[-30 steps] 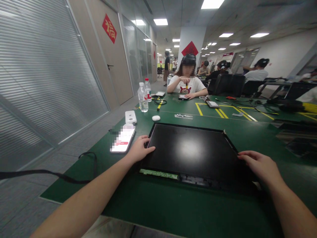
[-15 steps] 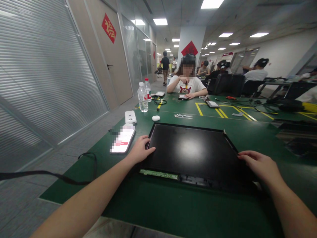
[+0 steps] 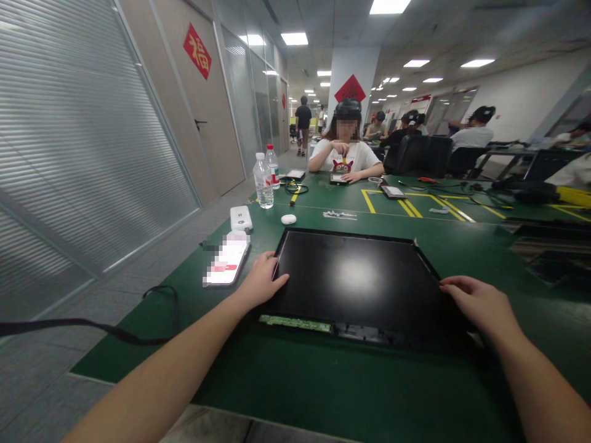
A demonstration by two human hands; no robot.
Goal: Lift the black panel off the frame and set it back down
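Note:
A black LCD screen panel (image 3: pixel 355 283) lies face up on the green table, within a thin dark frame. Along its near edge a green circuit board (image 3: pixel 295 323) is exposed. My left hand (image 3: pixel 264 280) grips the panel's left edge, thumb on the glass and fingers over the outer side. On the opposite side, my right hand (image 3: pixel 480 301) pinches the right edge between thumb and fingers. The undersides of both grips are hidden.
Left of the panel lie a lit phone (image 3: pixel 227 261), a white device (image 3: pixel 241 218) and a white earbud case (image 3: pixel 289 219). Two water bottles (image 3: pixel 264 181) stand behind. Across the table (image 3: pixel 323 381) a person (image 3: pixel 346 154) works on a small device. Dark panels (image 3: pixel 554 252) lie at right.
The view has shifted slightly, so everything sits a little further left. Both hands keep their places on the panel's edges, and the panel looks unmoved on the table.

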